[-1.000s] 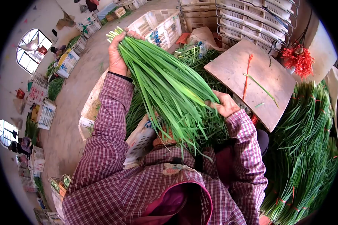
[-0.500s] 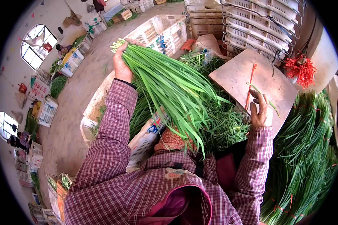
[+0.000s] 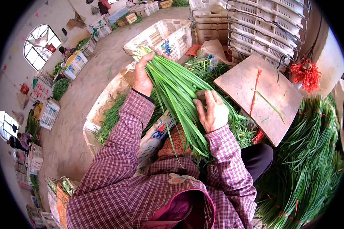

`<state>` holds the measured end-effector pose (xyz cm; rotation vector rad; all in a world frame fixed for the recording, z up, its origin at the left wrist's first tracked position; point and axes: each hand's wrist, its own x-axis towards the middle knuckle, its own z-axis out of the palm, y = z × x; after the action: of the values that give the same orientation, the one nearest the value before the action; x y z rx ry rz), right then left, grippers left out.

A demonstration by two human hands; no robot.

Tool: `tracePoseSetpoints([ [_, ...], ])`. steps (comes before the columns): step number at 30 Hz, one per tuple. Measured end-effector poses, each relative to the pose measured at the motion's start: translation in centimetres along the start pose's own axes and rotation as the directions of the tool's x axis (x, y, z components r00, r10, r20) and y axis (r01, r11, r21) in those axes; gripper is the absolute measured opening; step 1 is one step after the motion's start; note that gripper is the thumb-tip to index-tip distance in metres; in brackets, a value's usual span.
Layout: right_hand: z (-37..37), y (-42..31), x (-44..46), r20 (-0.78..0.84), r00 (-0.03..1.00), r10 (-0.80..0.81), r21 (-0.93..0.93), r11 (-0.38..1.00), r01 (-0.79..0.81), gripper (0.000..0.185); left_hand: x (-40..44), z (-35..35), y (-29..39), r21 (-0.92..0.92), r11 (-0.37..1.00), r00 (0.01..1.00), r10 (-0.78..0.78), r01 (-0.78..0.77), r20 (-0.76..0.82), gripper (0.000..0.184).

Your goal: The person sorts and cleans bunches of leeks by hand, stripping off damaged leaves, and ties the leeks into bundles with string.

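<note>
A loose bunch of garlic chives point(image 3: 174, 86) slants across the middle, pale stem ends at upper left and green leaves trailing toward my lap. My left hand point(image 3: 143, 78) is closed around it near the stem ends. Lower down, my right hand point(image 3: 215, 113) has its fingers curled against the leaves, gripping them from the right side; part of the grip is hidden. To the right, a flat board point(image 3: 242, 78) carries a red tie point(image 3: 255, 91) and a loose green leaf point(image 3: 270, 104). Loose chives point(image 3: 112, 118) lie in a crate beneath my left forearm.
Tied bunches of chives point(image 3: 305, 160) are piled at the right, below a hanging cluster of red ties point(image 3: 305, 74). White crates point(image 3: 262, 28) stand stacked behind the board. Another crate point(image 3: 179, 40) sits beyond the bunch. People and crates line the far left wall.
My right hand has moved left from the board onto the chive leaves. My left hand and the bunch have shifted slightly right and down. The red tie stays on the board.
</note>
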<state>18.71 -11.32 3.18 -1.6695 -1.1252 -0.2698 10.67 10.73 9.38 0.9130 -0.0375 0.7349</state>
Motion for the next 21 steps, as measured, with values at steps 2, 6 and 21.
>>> tracePoseSetpoints([
  [2,-0.1,-0.3,0.3,-0.011,1.000,-0.026,-0.074,0.997,0.025,0.016,-0.3,0.4,-0.3,0.017,1.000,1.000,0.000,0.000,-0.017,0.022],
  [6,0.0,-1.0,0.8,0.017,0.999,-0.039,-0.138,0.990,0.041,0.015,-0.4,0.6,-0.8,-0.058,0.998,0.999,-0.041,0.039,-0.033,0.019],
  [21,-8.9,-1.8,3.4,0.131,0.984,-0.122,-0.215,0.965,0.148,0.007,-1.0,2.3,-0.9,0.582,0.808,0.988,0.002,-0.092,0.154,0.030],
])
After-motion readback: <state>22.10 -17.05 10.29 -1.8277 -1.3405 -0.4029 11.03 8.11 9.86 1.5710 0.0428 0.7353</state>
